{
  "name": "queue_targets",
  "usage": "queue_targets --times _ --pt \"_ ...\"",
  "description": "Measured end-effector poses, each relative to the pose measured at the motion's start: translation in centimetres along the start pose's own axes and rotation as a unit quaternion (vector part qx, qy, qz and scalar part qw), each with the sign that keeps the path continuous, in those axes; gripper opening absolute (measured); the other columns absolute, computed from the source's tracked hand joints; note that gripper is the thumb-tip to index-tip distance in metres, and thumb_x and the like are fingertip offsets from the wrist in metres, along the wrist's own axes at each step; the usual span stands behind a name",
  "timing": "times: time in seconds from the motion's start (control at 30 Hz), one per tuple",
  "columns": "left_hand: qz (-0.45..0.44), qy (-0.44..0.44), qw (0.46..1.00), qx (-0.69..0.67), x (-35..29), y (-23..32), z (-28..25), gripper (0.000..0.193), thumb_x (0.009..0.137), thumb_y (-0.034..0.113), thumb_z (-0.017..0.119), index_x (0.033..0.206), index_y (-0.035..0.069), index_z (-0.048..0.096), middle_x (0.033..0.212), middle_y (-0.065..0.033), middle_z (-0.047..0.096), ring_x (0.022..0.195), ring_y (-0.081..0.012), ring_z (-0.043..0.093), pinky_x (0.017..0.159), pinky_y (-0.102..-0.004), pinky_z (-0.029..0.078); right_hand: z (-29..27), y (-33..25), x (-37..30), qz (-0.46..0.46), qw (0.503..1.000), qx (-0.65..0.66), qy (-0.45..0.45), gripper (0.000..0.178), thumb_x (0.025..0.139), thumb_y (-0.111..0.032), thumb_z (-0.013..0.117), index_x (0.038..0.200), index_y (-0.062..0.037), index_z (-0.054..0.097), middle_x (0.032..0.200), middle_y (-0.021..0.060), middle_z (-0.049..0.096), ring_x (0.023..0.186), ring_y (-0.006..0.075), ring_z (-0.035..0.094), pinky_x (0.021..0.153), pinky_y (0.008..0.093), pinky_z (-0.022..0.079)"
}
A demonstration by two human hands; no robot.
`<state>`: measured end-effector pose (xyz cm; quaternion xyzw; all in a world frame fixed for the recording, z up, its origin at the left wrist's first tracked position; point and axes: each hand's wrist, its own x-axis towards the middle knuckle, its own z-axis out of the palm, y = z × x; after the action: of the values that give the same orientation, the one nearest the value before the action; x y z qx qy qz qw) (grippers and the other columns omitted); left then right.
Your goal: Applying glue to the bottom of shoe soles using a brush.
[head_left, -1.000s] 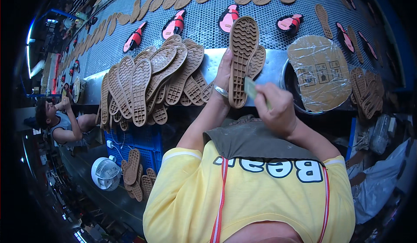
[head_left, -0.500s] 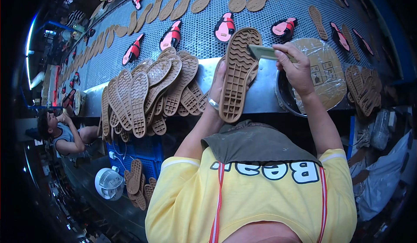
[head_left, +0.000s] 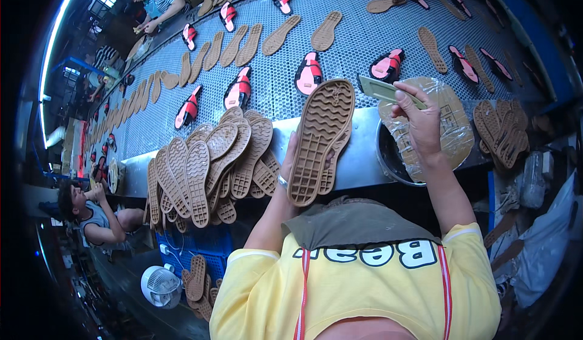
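Observation:
My left hand (head_left: 289,161) grips a pair of brown shoe soles (head_left: 320,136) from behind. The front sole shows its wavy and gridded tread; the other sits behind it, mostly hidden, along with most of my fingers. In my right hand (head_left: 419,120) is a flat, pale green brush (head_left: 392,91) with a dark tip, held pinched and apart from the soles. Below that hand stands a round tub (head_left: 388,164), partly covered by a plastic-wrapped cardboard lid (head_left: 452,118). A heap of brown soles (head_left: 197,179) overhangs the metal table edge (head_left: 291,124) to the left.
Rows of red-and-pink sandals (head_left: 308,74) and loose soles (head_left: 248,45) lie on the mesh surface (head_left: 267,76). More soles (head_left: 501,130) sit at right. A white fan (head_left: 161,285) stands low left; co-workers (head_left: 103,215) are at the left and far side.
The brush has left the sole's edge, rising up and away to the right. The whole view has tilted toward the far side. One sole lying beside another on the mesh is gone.

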<state>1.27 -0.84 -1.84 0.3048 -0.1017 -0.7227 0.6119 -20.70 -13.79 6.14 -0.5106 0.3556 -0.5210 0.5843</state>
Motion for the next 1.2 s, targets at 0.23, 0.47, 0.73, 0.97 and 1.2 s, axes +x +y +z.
queue_targets --times 0.23,0.47,0.73,0.97,1.2 --pt "0.012 -0.028 1.000 0.008 -0.9 -0.1 0.7 0.076 0.087 0.065 0.035 0.132 0.004 0.039 0.118 -0.0158 0.053 0.080 -0.0210 0.052 0.063 -0.0287 0.047 0.0 1.3 1.2 0.036 0.999 0.028 0.000 0.021 0.086 -0.010 0.062 0.103 0.0018 0.063 0.071 0.0036 0.061 0.060 0.0075 0.058 0.057 0.0218 0.051" --pt "-0.010 -0.029 0.999 0.026 -1.6 0.4 0.5 0.067 0.091 0.055 0.037 0.135 0.005 0.036 0.127 -0.0198 0.049 0.108 -0.0302 0.056 0.089 -0.0399 0.049 0.4 1.5 1.2 0.061 0.996 0.052 -0.031 0.020 0.086 -0.008 0.061 0.103 0.0020 0.063 0.072 0.0041 0.061 0.060 0.0084 0.058 0.057 0.0223 0.051" --pt "-0.072 0.011 0.996 0.055 -0.7 -0.6 0.0 0.071 0.089 0.063 0.028 0.125 0.006 0.047 0.097 -0.0153 0.063 0.073 -0.0195 0.065 0.058 -0.0269 0.055 1.4 1.2 0.3 0.068 0.984 0.024 -0.165 0.017 0.084 -0.006 0.062 0.099 0.0012 0.065 0.083 0.0041 0.061 0.063 0.0092 0.057 0.059 0.0221 0.048" --pt "-0.075 0.037 0.995 0.050 0.8 -0.6 1.3 0.075 0.086 0.067 0.026 0.124 0.005 0.047 0.097 -0.0137 0.062 0.077 -0.0199 0.064 0.061 -0.0292 0.055 2.2 2.5 -1.7 0.053 0.940 0.008 -0.337 0.015 0.084 -0.002 0.060 0.098 0.0005 0.065 0.081 0.0024 0.058 0.066 0.0084 0.056 0.060 0.0210 0.047" --pt "-0.045 -0.007 0.999 -0.021 4.3 -1.3 2.4 0.064 0.092 0.056 0.030 0.128 0.005 0.043 0.108 -0.0133 0.062 0.087 -0.0210 0.064 0.073 -0.0322 0.055 1.4 1.4 -4.2 0.025 0.930 -0.031 -0.365 0.016 0.084 0.001 0.058 0.098 0.0031 0.064 0.081 0.0051 0.058 0.067 0.0095 0.056 0.059 0.0207 0.046"
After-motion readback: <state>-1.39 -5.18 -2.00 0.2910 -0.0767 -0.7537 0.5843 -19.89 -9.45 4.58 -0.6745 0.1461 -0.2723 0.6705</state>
